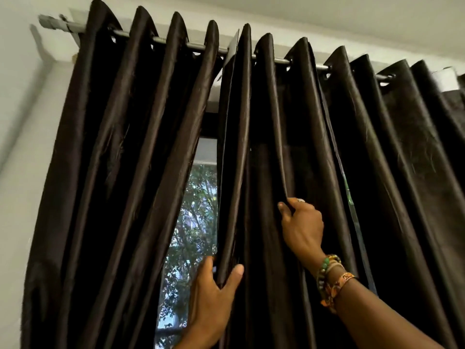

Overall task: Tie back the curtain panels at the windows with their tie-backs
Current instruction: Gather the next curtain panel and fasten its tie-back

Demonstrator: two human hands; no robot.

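Two dark brown satin curtain panels hang by eyelets from a grey rod [173, 42]. The left panel [120, 172] slants away to the left. The right panel [377, 159] fills the right side. My left hand [214, 306] holds the inner edge fold of the right panel between thumb and fingers, low in the middle. Higher and to the right, my right hand [300, 222] pinches another fold of the same panel; beaded bracelets circle its wrist. No tie-back is visible.
Between the panels a narrow gap shows the window [191, 222] with green trees outside. A white wall [22, 147] runs down the left side and the ceiling [327, 18] lies close above the rod.
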